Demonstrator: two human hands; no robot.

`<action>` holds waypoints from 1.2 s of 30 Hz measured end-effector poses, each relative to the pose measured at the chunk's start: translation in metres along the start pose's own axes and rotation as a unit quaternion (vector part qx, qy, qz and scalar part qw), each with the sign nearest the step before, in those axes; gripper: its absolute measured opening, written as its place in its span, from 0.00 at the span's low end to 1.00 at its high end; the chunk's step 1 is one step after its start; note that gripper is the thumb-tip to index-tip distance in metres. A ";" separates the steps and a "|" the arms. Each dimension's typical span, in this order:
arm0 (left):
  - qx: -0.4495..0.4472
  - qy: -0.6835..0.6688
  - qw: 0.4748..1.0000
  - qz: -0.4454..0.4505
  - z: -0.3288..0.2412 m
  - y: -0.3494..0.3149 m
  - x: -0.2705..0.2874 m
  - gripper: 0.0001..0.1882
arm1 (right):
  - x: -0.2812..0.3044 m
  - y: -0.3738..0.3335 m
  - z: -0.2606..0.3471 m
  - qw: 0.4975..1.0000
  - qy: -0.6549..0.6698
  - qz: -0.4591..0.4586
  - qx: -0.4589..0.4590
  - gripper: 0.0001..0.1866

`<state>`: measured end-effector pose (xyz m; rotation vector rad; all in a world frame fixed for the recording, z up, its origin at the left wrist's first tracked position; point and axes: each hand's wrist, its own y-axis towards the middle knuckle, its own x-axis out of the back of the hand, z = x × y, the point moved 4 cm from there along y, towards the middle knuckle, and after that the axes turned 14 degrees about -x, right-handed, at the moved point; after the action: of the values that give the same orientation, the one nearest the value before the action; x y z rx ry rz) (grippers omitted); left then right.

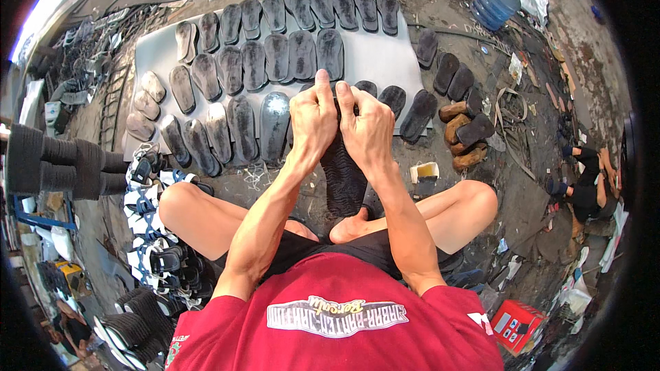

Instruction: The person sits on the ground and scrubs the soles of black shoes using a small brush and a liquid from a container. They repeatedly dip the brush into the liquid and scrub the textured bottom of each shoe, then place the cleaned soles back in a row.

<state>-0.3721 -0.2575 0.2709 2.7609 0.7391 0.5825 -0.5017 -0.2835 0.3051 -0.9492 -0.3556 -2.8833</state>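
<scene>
My left hand (313, 115) and my right hand (366, 122) grip the far end of a black ridged shoe sole (344, 182) from both sides. Both thumbs point away from me, close together on top, and the fingers curl down around the edges. Toward my crossed legs hangs the sole's near end, its wavy tread showing. Beyond my hands, several dark soles (276, 58) lie in rows on a grey sheet (375, 62). One with a shiny face (275, 120) lies just left of my left hand; others (418, 115) sit to the right.
Brown shoe lasts (455, 130) are grouped at the right, near a loose strap (512, 120) and a small open box (425, 172). Strapped sandals (148, 220) pile up at my left. A blue water jug (496, 3) stands far right. Another person (592, 182) is at the right edge.
</scene>
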 end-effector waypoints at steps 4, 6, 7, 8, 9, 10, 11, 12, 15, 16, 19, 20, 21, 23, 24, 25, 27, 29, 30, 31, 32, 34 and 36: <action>0.007 -0.110 0.992 -0.059 0.001 -0.021 -0.012 0.36 | 0.003 0.025 -0.023 0.995 0.023 -0.013 -0.095 0.35; -0.022 -0.036 0.997 -0.062 0.021 -0.051 -0.021 0.39 | 0.001 0.029 -0.029 0.994 -0.005 -0.004 -0.106 0.41; 0.027 -0.014 0.998 -0.048 0.023 -0.053 -0.020 0.42 | 0.000 0.024 -0.028 0.991 0.051 0.009 -0.125 0.39; 0.061 -0.019 0.996 -0.059 0.028 -0.049 -0.018 0.43 | -0.001 0.016 -0.030 0.984 0.104 0.024 -0.146 0.38; 0.094 -0.023 0.993 -0.070 0.036 -0.042 -0.017 0.43 | -0.011 0.007 -0.042 0.991 0.092 -0.029 -0.096 0.36; 0.125 -0.034 0.988 -0.079 0.040 -0.034 -0.021 0.44 | -0.016 -0.001 -0.055 0.992 0.076 -0.086 -0.044 0.34; 0.081 -0.016 0.986 -0.148 0.037 -0.027 -0.016 0.43 | -0.016 -0.013 -0.044 0.994 0.072 -0.057 -0.065 0.32; 0.074 -0.046 0.983 -0.160 0.038 -0.026 -0.016 0.43 | -0.018 -0.020 -0.040 0.988 0.070 -0.060 -0.125 0.36; 0.026 -0.068 0.989 -0.126 0.032 -0.057 -0.038 0.41 | -0.007 0.003 -0.066 0.979 0.090 -0.061 -0.171 0.44; -0.010 -0.014 0.995 -0.098 0.032 -0.070 -0.046 0.40 | -0.003 0.007 -0.072 0.974 0.083 -0.044 -0.206 0.44; -0.005 0.052 0.998 -0.046 0.050 -0.064 -0.033 0.43 | -0.021 -0.011 -0.073 0.966 0.118 -0.066 -0.220 0.41; -0.005 0.050 0.997 -0.062 0.050 -0.058 -0.030 0.45 | -0.025 -0.021 -0.063 0.967 0.138 -0.075 -0.200 0.40; 0.051 0.031 0.993 -0.102 0.055 -0.050 -0.029 0.46 | -0.033 -0.036 -0.061 0.979 0.119 -0.073 -0.147 0.39; 0.135 -0.022 0.982 -0.133 0.050 -0.038 -0.026 0.46 | -0.036 -0.058 -0.058 0.988 0.081 -0.085 -0.097 0.38; 0.094 -0.026 0.986 -0.136 0.046 -0.039 -0.027 0.45 | -0.038 -0.051 -0.064 0.987 0.076 -0.069 -0.124 0.39; 0.055 -0.037 0.989 -0.132 0.038 -0.050 -0.036 0.44 | -0.034 -0.043 -0.079 0.984 0.064 -0.059 -0.155 0.40; 0.000 -0.040 0.996 -0.086 0.038 -0.079 -0.048 0.38 | -0.033 -0.029 -0.092 0.971 0.066 -0.036 -0.229 0.44; 0.024 -0.001 0.993 -0.116 0.048 -0.091 -0.051 0.38 | -0.037 -0.037 -0.088 0.966 0.095 -0.063 -0.231 0.42; 0.024 -0.002 0.993 -0.113 0.054 -0.088 -0.050 0.40 | -0.039 -0.043 -0.090 0.962 0.114 -0.074 -0.236 0.41; -0.002 0.023 0.991 -0.131 0.060 -0.081 -0.050 0.42 | -0.044 -0.049 -0.092 0.955 0.142 -0.086 -0.244 0.37; 0.067 0.007 0.988 -0.143 0.065 -0.075 -0.056 0.43 | -0.041 -0.049 -0.087 0.959 0.151 -0.092 -0.223 0.31; 0.147 0.024 0.976 -0.158 0.070 -0.068 -0.053 0.42 | -0.039 -0.064 -0.079 0.973 0.156 -0.086 -0.145 0.22; 0.161 -0.074 0.965 -0.194 0.082 -0.082 -0.057 0.43 | -0.042 -0.063 -0.088 0.959 0.168 -0.067 -0.220 0.26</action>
<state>-0.4177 -0.2268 0.1541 2.7755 1.3991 0.1845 -0.5282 -0.2434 0.1997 -0.4625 0.2705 -3.2388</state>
